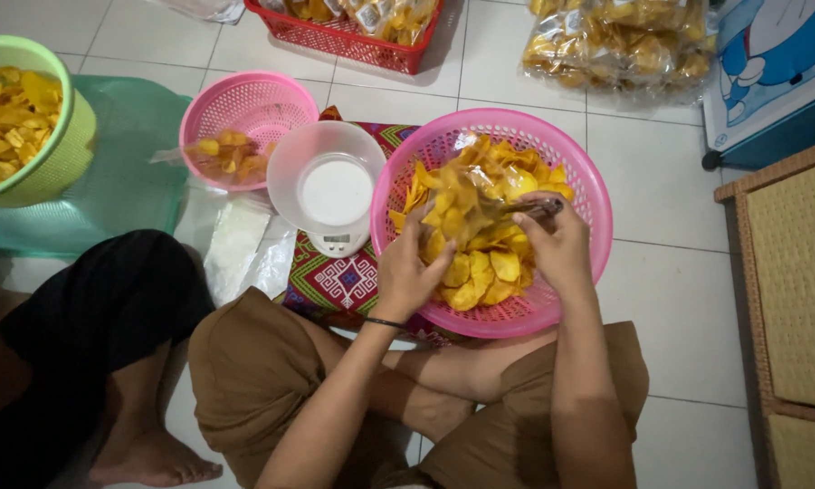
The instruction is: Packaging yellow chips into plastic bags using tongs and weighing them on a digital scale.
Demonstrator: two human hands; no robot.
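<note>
Right hand (559,243) hides its tool (dark, blurred) over chips (480,263).

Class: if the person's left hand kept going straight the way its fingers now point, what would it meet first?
Probably the clear bag the left hand already touches, then the chips in the pink basket; depth is unclear.

Clear chip bags (620,41); scale's grey screen (337,239)

Two pink baskets are counted: a large one (581,181) heaped with yellow chips and a smaller one (249,107). One green basket (63,154), one red crate (353,41), one white kitchen scale (328,188) and two hands, left (407,272) and right (557,244), are seen.
</note>
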